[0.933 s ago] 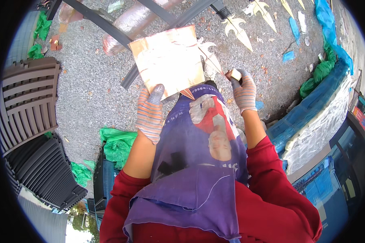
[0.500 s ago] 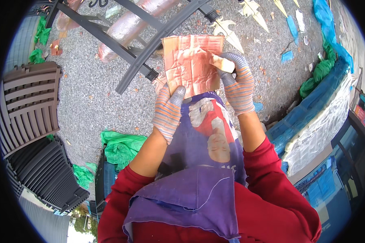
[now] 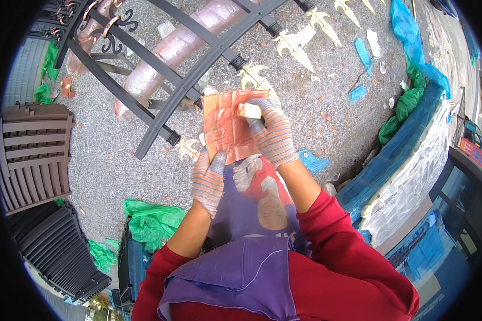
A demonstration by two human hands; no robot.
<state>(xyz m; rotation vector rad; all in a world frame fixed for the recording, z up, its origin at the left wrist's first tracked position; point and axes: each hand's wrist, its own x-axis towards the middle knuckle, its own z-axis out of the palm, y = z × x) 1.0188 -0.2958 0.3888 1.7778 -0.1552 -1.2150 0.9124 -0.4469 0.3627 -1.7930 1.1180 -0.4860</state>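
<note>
My left hand (image 3: 208, 181), in a striped knit glove with grey fingertips, grips the lower left corner of a creased cardboard piece (image 3: 222, 125), thumb on top. A coppery pink coating covers the cardboard's face. A small cream sponge block (image 3: 250, 111) is pinched in my right hand (image 3: 274, 131), gloved alike. The sponge is over the upper right part of the cardboard; whether it touches cannot be told. Just beyond my hands lies a black metal fence panel (image 3: 185, 88) with pale gold spear tips (image 3: 293, 49); some scrollwork at the far left has coppery accents.
A pinkish plastic-wrapped roll (image 3: 171, 56) lies under the panel. Brown slatted panels (image 3: 35, 155) and black ones (image 3: 64, 257) are stacked at left. Green sheeting (image 3: 152, 222) is near my left arm. A blue and white wrapped bundle (image 3: 396, 171) runs along the right.
My view has shifted, so the panel and ground sit lower in the picture. My right hand has brought the sponge further in over the cardboard. The left hand keeps its hold.
</note>
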